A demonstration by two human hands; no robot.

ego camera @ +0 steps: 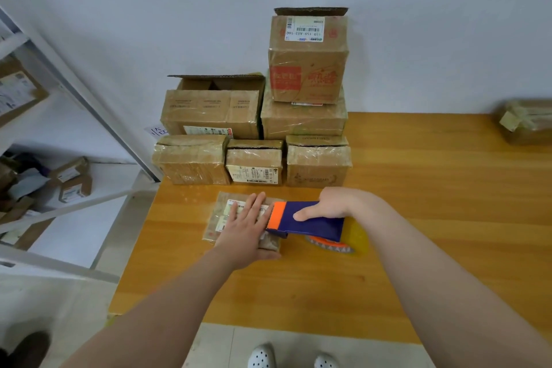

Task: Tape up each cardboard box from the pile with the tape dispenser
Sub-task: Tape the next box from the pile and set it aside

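Note:
A small flat cardboard box [221, 215] with white labels lies on the wooden table [418, 218] in front of the pile. My left hand [246, 227] presses flat on its top with straight fingers. My right hand [327, 207] grips the blue and orange tape dispenser [307, 219], whose toothed orange end touches the box's right side. Below the dispenser sits its roll of yellowish tape [337, 243]. The pile of cardboard boxes [257, 134] stands behind against the wall, with a tall box [307, 60] on top.
Another taped box [528, 122] rests at the table's far right edge. A white metal shelf unit [68, 116] with parcels stands to the left of the table. My feet in white shoes [294, 358] show below the table's near edge.

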